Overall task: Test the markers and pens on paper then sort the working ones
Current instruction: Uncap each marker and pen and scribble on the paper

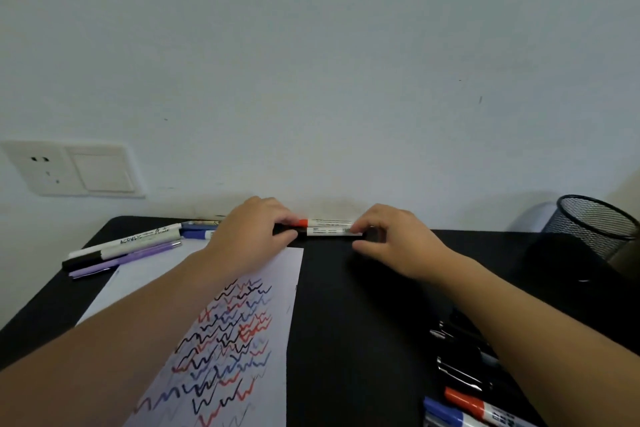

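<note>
Two white-barrelled markers (329, 227), one red-capped, one black-capped, laid side by side at the far edge of the black table (346, 322), apparently lined up as sorted. Left hand (252, 232) curled on the capped ends; right hand (388, 236) pinching the other. Scribbled white paper sheet (242, 340) just beside, for testing.

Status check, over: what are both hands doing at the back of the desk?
Left hand and right hand pinching opposite ends of two markers lying side by side. Scribbled paper below. Nothing in the way.
</note>
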